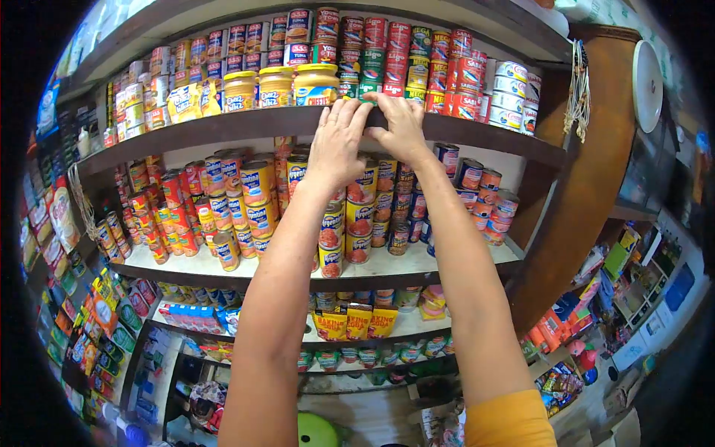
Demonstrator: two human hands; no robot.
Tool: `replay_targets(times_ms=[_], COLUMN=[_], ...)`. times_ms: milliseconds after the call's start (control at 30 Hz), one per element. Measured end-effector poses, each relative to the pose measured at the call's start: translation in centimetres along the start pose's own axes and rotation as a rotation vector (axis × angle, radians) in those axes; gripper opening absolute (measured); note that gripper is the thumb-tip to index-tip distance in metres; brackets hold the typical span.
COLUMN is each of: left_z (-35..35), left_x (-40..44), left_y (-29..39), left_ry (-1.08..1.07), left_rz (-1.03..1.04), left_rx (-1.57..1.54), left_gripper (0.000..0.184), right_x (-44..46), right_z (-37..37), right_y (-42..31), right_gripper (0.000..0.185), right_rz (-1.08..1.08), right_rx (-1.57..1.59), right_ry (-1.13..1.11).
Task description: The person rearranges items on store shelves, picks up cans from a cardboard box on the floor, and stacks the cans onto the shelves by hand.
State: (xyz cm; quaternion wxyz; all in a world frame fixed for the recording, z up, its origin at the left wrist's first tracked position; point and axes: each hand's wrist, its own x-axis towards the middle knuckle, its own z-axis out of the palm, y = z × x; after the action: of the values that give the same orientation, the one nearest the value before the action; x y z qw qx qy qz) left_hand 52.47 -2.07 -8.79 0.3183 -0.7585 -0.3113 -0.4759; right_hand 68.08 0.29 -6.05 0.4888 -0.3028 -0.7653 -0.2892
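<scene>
Both arms reach up to the dark front edge of the upper shelf (246, 128). My left hand (339, 145) lies over that edge with its fingers stretched out, close to the jar of cheese spread (316, 83). Just right of it, my right hand (400, 128) has its fingers apart and bent over the same edge. Between the fingertips shows the lower part of a green can (370, 91), under stacked red sardine cans (397, 45). Whether the fingertips touch the green can is hard to see. Neither hand visibly holds anything.
Yellow-lidded jars (275, 86) and yellow pouches (195, 103) stand left on the upper shelf, white-labelled cans (509, 93) right. Stacked meat cans (359, 216) fill the shelf below; baking soda packs (356, 325) stand lower. A wooden post (577, 179) rises at right; a green stool (316, 430) is below.
</scene>
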Motion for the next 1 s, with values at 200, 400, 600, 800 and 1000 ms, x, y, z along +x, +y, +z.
replay_targets(times_ms=[200, 400, 600, 800, 1000], left_z=[0.2, 0.4, -0.1, -2.9, 0.1], left_x=[-0.1, 0.3, 0.8, 2.9, 7.9], left_y=[0.6, 1.4, 1.9, 3.2, 5.8], left_ry=[0.022, 0.049, 0.004, -0.212, -0.287], left_rz=[-0.032, -0.046, -0.092, -0.151, -0.236], left_rx=[0.036, 0.075, 0.081, 0.153, 0.008], left_gripper=[0.081, 0.075, 0.073, 0.061, 0.07], right_x=[-0.3, -0.5, -1.1, -0.7, 1.4], right_z=[0.4, 0.4, -0.9, -4.7, -10.1], right_y=[0.1, -0.3, 0.5, 5.1, 12.0], right_gripper=[0.051, 0.049, 0.058, 0.048, 0.085], right_rz=[-0.054, -0.049, -0.124, 0.013, 0.695], right_rx=[0.035, 0.013, 0.012, 0.093, -0.159], right_ry=[0.096, 0.13, 0.005, 0.222, 0.114])
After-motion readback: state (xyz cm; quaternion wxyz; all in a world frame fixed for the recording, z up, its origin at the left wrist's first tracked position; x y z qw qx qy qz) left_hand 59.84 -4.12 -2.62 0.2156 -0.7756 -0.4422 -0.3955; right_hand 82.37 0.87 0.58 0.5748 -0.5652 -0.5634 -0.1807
